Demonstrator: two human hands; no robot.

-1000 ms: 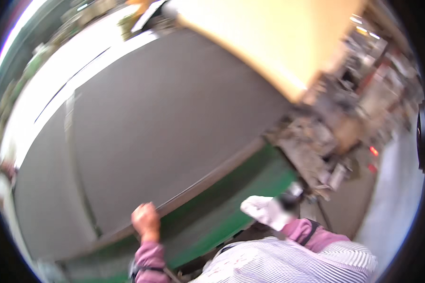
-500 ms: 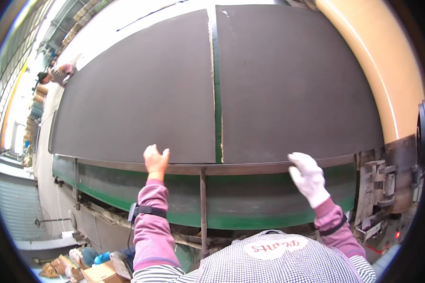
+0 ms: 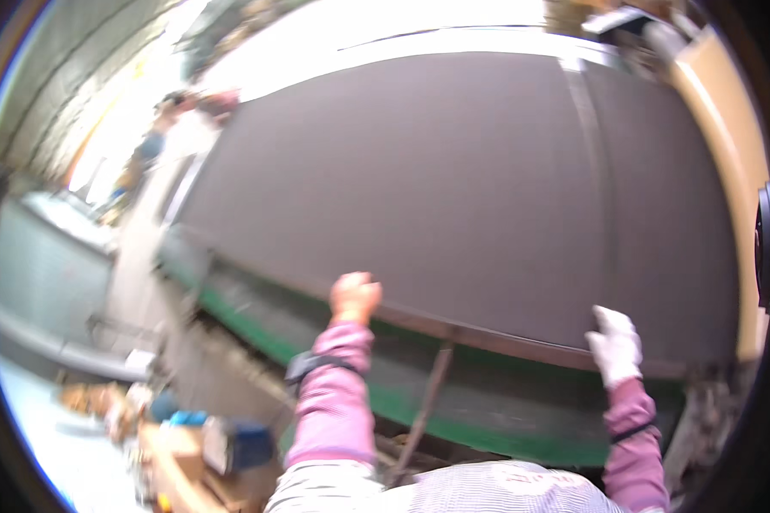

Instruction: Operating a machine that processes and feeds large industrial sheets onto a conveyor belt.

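Note:
A wide dark grey sheet [image 3: 419,179] lies flat across the table in front of me. A second dark grey sheet [image 3: 672,214] lies to its right, a narrow seam between them. My left hand [image 3: 355,297], bare, is at the near edge of the large sheet with its fingers curled closed; whether the sheet's edge is in them is hidden. In a white glove, my right hand [image 3: 616,346] is over the near edge by the seam, thumb and fingers apart, with nothing seen in it. The picture is blurred.
A metal rail [image 3: 488,338] and a green-edged belt [image 3: 299,338] run along the near side. A large tan roll [image 3: 719,145] stands at the right. At the far left end is another person [image 3: 218,104]. Cardboard boxes [image 3: 175,462] sit at the lower left.
The whole view has swung left and tilted, so the sheets and seam appear farther right. My left hand's fingers have curled closed; my right hand's fingers remain apart.

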